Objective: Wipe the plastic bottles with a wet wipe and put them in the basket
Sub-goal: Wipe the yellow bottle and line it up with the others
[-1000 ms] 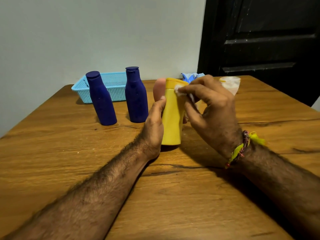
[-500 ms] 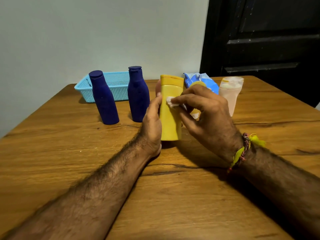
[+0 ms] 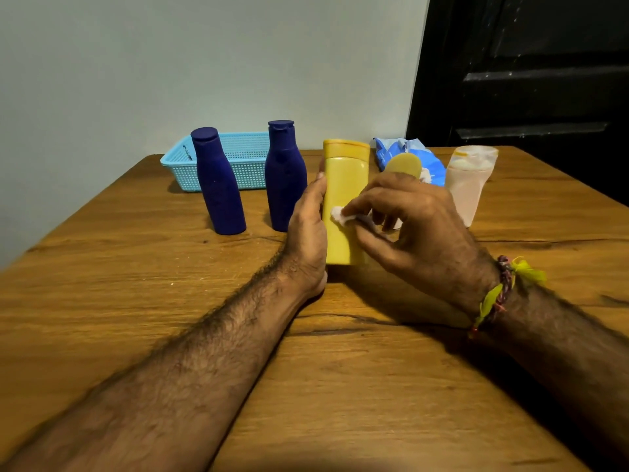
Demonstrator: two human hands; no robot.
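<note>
Head view: a wooden table [image 3: 136,301] is seen from above and behind the hands.
Yellow bottle [image 3: 345,185]: stood upright at mid-table.
Left hand [image 3: 308,240]: wrapped round the bottle's left side.
Right hand [image 3: 418,229]: a white wet wipe [image 3: 340,214] is pinched in its fingertips and pressed to the bottle's front.
Basket [image 3: 245,158]: set at the far edge, behind two blue bottles [image 3: 218,185].
Clear bottle [image 3: 469,182]: stood right, beside what is probably a wipes packet [image 3: 408,153].

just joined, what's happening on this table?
A person is cleaning bottles. The left hand steadies an upright yellow bottle on the wooden table, while the right hand pinches a white wipe against its front. Two blue bottles stand in front of the light blue basket, and a pale clear bottle stands at the right. None of these bottles is in the basket.
</note>
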